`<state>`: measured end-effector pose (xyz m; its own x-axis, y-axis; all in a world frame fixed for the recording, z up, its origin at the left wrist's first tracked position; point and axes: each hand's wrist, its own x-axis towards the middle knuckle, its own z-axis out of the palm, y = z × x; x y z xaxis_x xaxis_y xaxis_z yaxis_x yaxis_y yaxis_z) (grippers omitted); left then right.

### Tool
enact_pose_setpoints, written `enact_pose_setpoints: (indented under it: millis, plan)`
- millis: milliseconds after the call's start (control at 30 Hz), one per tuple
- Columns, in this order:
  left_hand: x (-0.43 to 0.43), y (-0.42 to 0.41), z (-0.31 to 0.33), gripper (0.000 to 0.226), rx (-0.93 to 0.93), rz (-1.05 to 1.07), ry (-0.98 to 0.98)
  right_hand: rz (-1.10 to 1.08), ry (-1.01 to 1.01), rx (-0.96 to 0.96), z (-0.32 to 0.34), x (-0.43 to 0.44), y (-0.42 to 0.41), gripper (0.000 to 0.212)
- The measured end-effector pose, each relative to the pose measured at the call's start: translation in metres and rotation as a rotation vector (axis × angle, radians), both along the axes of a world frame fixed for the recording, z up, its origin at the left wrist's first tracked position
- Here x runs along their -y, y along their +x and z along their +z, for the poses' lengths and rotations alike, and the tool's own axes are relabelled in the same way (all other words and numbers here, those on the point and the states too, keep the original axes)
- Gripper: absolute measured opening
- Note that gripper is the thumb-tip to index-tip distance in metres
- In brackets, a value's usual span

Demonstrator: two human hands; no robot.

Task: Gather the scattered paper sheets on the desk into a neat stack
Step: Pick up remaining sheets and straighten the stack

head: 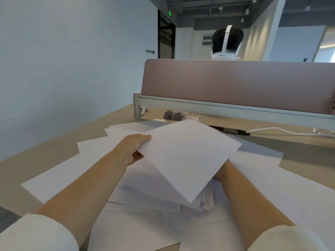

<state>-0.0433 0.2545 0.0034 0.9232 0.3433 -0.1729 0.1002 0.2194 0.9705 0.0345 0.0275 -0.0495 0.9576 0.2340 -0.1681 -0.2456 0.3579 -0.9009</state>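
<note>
A bundle of sheets (pixel 186 156) hangs tilted above the bench (pixel 59 147), with the left hand (pixel 135 149) pinching its left edge, thumb on top and fingers (pixel 137 157) curled beneath. The right hand (pixel 219 173) reaches under the right side; its fingers are hidden, so their state cannot be told. Loose sheets (pixel 72 171) lie scattered flat beneath and around.

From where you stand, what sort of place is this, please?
Most likely an open-plan office. A mauve divider panel stands along the back of the desk, another person is behind it, and a green exit sign glows above a doorway; paper sheets lie on the desk.
</note>
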Motion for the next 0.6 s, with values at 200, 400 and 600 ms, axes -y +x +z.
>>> enact_pose_setpoints:
  millis: [200,400,600]
  plan:
    - [-0.010,-0.010,-0.024,0.003,-0.163,0.040,0.266,-0.190,-0.076,-0.111,0.003,-0.004,0.008,0.021]
    - [-0.010,-0.006,-0.031,0.011,-0.221,0.073,0.381,-0.325,-0.043,-0.191,0.003,-0.003,0.009,0.056]
    - [-0.010,-0.012,-0.032,0.023,-0.302,-0.057,0.506,-0.151,-0.197,-0.124,0.005,-0.009,-0.001,0.032]
